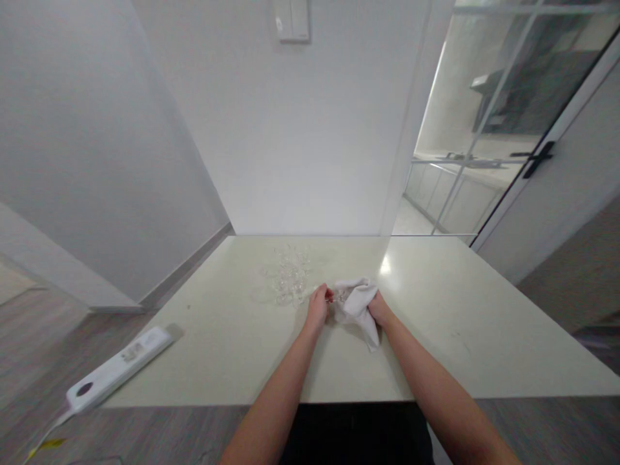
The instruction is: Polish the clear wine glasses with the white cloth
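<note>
My left hand [318, 306] is closed on one end of a small clear glass [341, 296], whose exact shape is hard to make out. A white cloth [359, 303] is bunched around the glass's other end, and one corner droops toward the tabletop. My right hand [381, 310] grips the cloth from the right, its fingers partly hidden behind the folds. Just left of my left hand, several clear glasses [290, 278] stand close together; their outlines are faint against the pale surface.
The pale table [217, 349] reaches to a white wall at the back. A white power strip [121, 365] with a cable lies at its left front edge. On the right are a glazed partition and a door with a black handle [538, 159].
</note>
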Demonstrator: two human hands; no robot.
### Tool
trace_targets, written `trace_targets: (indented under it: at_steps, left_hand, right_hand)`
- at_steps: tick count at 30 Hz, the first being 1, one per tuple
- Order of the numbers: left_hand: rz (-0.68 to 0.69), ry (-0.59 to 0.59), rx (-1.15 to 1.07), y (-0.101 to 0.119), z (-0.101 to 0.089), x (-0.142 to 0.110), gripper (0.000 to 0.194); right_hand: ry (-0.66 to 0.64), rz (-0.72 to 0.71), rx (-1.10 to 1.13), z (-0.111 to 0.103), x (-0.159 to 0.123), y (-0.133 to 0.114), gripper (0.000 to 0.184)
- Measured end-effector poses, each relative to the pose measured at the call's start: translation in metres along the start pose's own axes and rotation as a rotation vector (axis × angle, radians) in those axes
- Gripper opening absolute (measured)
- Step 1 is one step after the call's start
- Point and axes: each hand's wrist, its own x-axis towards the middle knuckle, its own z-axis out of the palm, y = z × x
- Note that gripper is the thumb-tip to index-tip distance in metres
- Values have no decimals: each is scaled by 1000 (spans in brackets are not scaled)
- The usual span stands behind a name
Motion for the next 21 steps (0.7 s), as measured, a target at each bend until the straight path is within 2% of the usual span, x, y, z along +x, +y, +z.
trace_targets:
  at_steps: [3, 6, 11, 17, 21]
  left_hand:
    - [-73, -5, -120, -1, 1, -1, 40]
    - [-105, -1, -236, -1, 2, -1, 39]
    - [-115, 44, -257, -1, 1, 0, 39]
    - [-59, 26, -169, 2, -1, -3, 34]
    - [-49, 2, -114, 5, -1, -7, 32]
  right_hand:
    - [69, 186, 194, 1, 1, 3, 31]
    - [26, 312, 293, 2, 2, 3, 38]
    - [-18, 209, 118, 2, 1, 2, 39]
    - [-331, 138, -39, 4, -5, -10, 30]
    - [-370, 83, -71, 4, -6, -14, 30]
